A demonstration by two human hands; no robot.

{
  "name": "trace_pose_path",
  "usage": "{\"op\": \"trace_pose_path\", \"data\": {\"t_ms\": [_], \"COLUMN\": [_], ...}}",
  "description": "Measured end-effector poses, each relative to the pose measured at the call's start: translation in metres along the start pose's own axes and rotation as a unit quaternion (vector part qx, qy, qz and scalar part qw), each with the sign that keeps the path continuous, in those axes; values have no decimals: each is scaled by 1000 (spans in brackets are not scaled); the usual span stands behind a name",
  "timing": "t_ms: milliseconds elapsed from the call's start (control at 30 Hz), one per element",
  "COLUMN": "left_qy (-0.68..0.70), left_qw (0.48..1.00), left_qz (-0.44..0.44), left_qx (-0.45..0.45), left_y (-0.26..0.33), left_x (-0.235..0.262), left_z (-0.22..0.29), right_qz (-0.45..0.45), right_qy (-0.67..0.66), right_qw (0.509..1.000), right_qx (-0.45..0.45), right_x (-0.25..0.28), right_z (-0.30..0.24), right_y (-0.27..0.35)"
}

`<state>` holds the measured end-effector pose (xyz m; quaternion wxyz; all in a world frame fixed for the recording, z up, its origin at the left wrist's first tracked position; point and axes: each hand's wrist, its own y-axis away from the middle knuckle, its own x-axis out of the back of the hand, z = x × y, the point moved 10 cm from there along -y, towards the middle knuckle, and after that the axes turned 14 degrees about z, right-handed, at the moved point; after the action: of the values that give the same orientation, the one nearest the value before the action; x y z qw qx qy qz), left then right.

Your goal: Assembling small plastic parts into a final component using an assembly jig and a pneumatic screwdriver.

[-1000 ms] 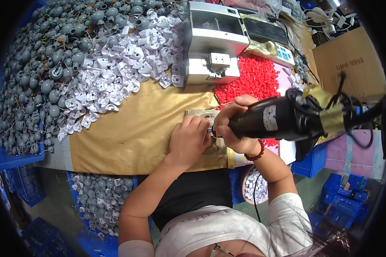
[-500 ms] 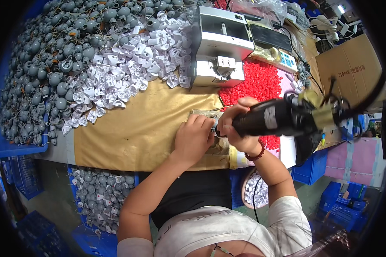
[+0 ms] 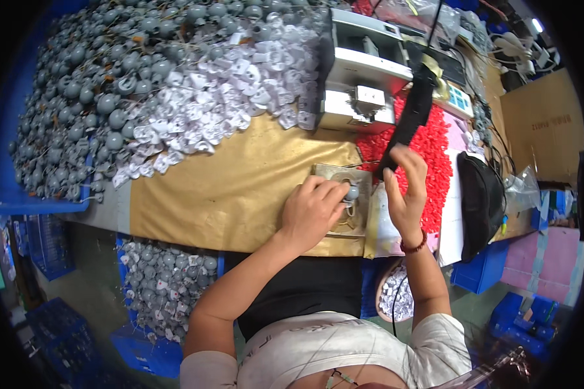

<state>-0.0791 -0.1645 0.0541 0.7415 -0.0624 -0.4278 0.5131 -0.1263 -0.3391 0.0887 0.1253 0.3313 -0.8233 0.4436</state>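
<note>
My left hand has its fingers closed round a small rounded grey part, at a metal fixture on the gold-coloured cloth. Part of that grey piece is hidden under the fingertips. A dark, power-screwdriver-like tool hangs tilted, its lower end just above my right hand. The fingers of this hand are apart and no longer wrap round the tool; whether a fingertip still touches it, I cannot tell. Small red plastic parts lie in a heap beyond and beside my right hand.
White plastic parts and grey round parts with wires are heaped at the far left. A grey-white machine stands behind the fixture. To the right are a black pouch and a cardboard box. Blue crates stand below the table.
My right hand has let go of the dark tool, which has swung up and away to the far side. My left hand stays at the fixture, where a grey part now shows.
</note>
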Motion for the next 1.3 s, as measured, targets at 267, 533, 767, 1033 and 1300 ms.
{"op": "trace_pose_path", "data": {"t_ms": [267,533,767,1033,1300], "left_qy": [-40,222,173,-55,-204], "left_qw": [999,935,753,793,967], "left_qz": [-8,-2,330,385,146], "left_qx": [-30,278,542,469,39], "left_y": [11,92,270,296,24], "left_x": [-3,85,226,302,189], "left_z": [-1,-34,-143,-206,-100], "right_qz": [-56,-186,-184,-143,-136], "right_qy": [-224,-406,-357,-67,256], "right_qw": [947,834,835,975,954], "right_qx": [-224,-324,-376,-156,70], "right_x": [-41,-80,-55,8,26], "right_z": [16,-23,51,101,145], "right_y": [14,24,32,11,7]}}
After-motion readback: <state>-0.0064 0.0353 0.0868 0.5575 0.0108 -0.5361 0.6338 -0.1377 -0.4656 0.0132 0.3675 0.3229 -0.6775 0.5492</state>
